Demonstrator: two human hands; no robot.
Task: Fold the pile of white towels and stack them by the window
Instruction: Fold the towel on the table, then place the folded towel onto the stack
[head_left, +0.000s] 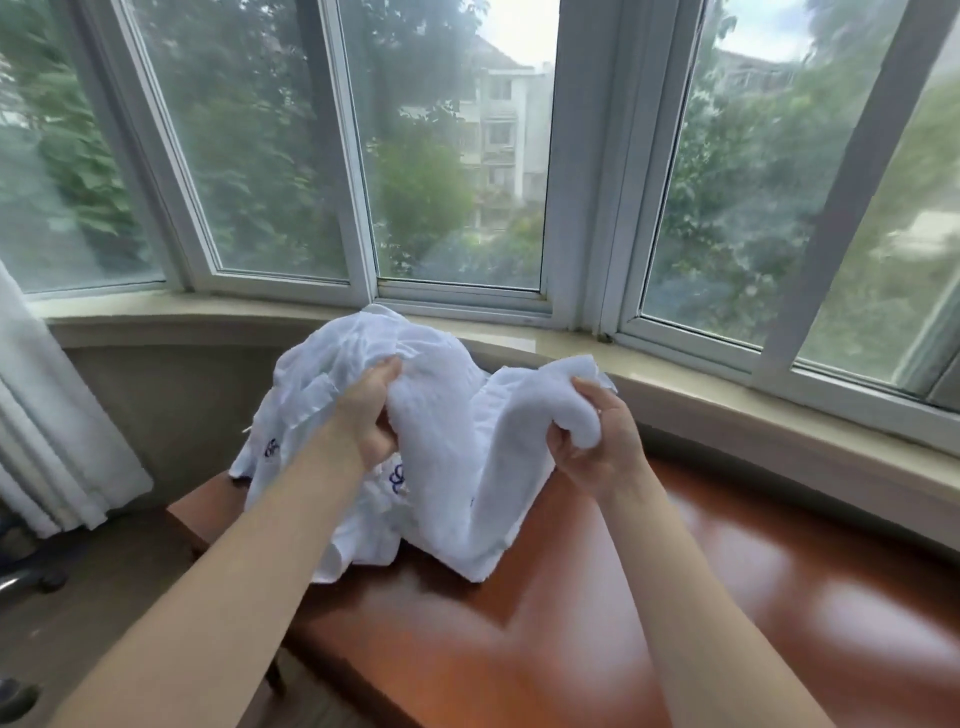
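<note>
A heap of crumpled white towels (332, 374) with small blue logos lies at the left end of a glossy red-brown wooden table (597, 623). One white towel (467, 467) is lifted off the heap and hangs between my hands, its lower corner touching the table. My left hand (371, 410) grips a bunched fold of it near the top of the heap. My right hand (597, 441) grips its other end, raised to the right of the heap.
A beige stone windowsill (727, 400) curves behind the table under a bay window (457, 156). A white curtain (47, 426) hangs at the far left. Dark chair parts (31, 566) sit on the floor at lower left.
</note>
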